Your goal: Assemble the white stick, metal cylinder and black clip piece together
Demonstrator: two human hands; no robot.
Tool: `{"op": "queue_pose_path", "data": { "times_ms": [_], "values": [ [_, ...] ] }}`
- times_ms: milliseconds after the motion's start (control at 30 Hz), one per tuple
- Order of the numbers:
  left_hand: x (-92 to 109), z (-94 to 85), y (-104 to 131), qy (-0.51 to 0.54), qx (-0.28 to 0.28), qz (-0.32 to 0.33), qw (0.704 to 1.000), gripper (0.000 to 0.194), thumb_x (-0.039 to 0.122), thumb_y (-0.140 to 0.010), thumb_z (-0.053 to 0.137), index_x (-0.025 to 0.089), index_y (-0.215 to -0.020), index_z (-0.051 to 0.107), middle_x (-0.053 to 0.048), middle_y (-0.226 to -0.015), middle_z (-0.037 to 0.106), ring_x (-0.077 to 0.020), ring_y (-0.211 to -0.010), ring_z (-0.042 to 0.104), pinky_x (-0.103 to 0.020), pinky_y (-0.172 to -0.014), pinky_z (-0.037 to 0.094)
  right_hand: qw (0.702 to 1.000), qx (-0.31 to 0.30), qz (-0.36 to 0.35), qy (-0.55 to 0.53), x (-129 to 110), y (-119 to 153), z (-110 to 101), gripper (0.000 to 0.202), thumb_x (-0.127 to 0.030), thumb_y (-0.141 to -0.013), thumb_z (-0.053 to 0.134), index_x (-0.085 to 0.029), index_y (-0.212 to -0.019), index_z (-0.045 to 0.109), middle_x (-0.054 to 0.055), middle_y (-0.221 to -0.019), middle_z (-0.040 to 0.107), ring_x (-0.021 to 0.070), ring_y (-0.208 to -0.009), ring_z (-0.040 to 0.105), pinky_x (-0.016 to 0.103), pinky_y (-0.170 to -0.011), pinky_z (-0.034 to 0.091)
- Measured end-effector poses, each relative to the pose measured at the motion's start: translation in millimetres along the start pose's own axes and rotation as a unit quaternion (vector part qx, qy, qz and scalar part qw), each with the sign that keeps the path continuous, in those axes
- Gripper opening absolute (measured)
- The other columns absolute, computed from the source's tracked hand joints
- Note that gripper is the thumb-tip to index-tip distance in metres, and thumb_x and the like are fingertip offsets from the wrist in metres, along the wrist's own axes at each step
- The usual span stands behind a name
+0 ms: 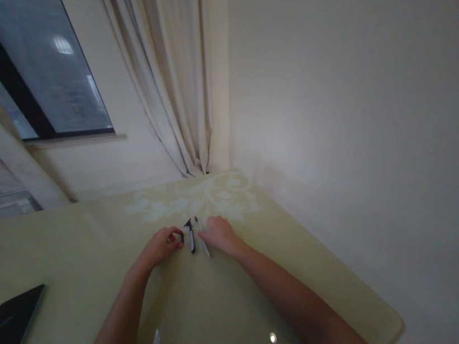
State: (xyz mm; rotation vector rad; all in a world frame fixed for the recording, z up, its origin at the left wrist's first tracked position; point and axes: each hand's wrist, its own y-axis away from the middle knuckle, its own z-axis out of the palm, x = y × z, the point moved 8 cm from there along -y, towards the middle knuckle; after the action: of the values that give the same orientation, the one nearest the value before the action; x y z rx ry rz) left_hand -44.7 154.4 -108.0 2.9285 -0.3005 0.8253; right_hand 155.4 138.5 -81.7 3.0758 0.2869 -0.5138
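Both my arms reach out over a glossy pale-green table with a white floral pattern. My left hand has its fingers curled on a small dark piece at its fingertips. Just right of it lies a small black-and-white pen-like tool on the table. A second thin white piece lies beside it, under the fingertips of my right hand, which rests flat on the table and touches it. The items are too small to identify.
A dark tablet or phone lies at the table's near left edge. A cream wall runs along the right edge. A curtain hangs in the far corner, with a window to the left.
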Motion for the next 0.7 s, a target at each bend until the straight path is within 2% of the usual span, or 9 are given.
{"op": "queue_pose_path", "data": {
  "times_ms": [100,233,533,600,700],
  "values": [
    [-3.1,-1.1,-0.2,0.003,0.003,-0.005,1.000,0.044,0.037,-0.074,0.071,0.020,-0.113,0.080,-0.008,-0.096,0.076,-0.0261,-0.091,0.072,-0.033,-0.085,0.055,1.000,-0.012,-0.005,-0.010,13.4,6.3,-5.4,0.042,-0.051,-0.098,0.066,-0.013,-0.109,0.080,0.020,-0.112,0.080,0.0307,-0.106,0.076,0.033,-0.085,0.054],
    [-7.7,-1.1,-0.8,0.014,0.003,-0.015,1.000,0.044,0.040,-0.073,0.071,0.021,-0.112,0.080,-0.008,-0.096,0.075,-0.0259,-0.089,0.072,-0.033,-0.083,0.056,0.999,-0.032,-0.013,-0.022,27.2,13.5,-13.5,0.035,-0.045,-0.098,0.068,-0.014,-0.106,0.081,0.017,-0.110,0.082,0.0286,-0.103,0.077,0.032,-0.083,0.053],
    [-7.9,-3.7,3.3,0.026,0.005,-0.023,0.999,0.055,0.044,-0.071,0.070,0.020,-0.120,0.075,-0.007,-0.096,0.076,-0.0243,-0.082,0.072,-0.032,-0.078,0.056,0.997,-0.057,-0.031,-0.042,32.4,23.5,-25.7,0.015,-0.027,-0.094,0.076,-0.017,-0.102,0.083,0.012,-0.107,0.083,0.0234,-0.100,0.077,0.027,-0.082,0.052],
    [-5.7,-5.0,4.4,0.021,0.005,-0.023,1.000,0.053,0.046,-0.070,0.071,0.019,-0.116,0.076,-0.007,-0.095,0.076,-0.0243,-0.081,0.072,-0.032,-0.077,0.056,0.997,-0.059,-0.032,-0.044,34.2,24.2,-25.8,0.013,-0.027,-0.094,0.076,-0.017,-0.102,0.083,0.012,-0.107,0.083,0.0226,-0.100,0.077,0.027,-0.082,0.052],
    [-3.2,-7.5,5.5,0.007,0.008,-0.026,1.000,0.040,0.048,-0.069,0.072,0.020,-0.099,0.075,-0.007,-0.089,0.076,-0.0249,-0.081,0.071,-0.031,-0.075,0.054,0.997,-0.060,-0.030,-0.043,38.2,25.2,-26.1,0.012,-0.026,-0.094,0.076,-0.018,-0.101,0.082,0.012,-0.108,0.083,0.0219,-0.099,0.076,0.026,-0.082,0.051]
  ]
}}
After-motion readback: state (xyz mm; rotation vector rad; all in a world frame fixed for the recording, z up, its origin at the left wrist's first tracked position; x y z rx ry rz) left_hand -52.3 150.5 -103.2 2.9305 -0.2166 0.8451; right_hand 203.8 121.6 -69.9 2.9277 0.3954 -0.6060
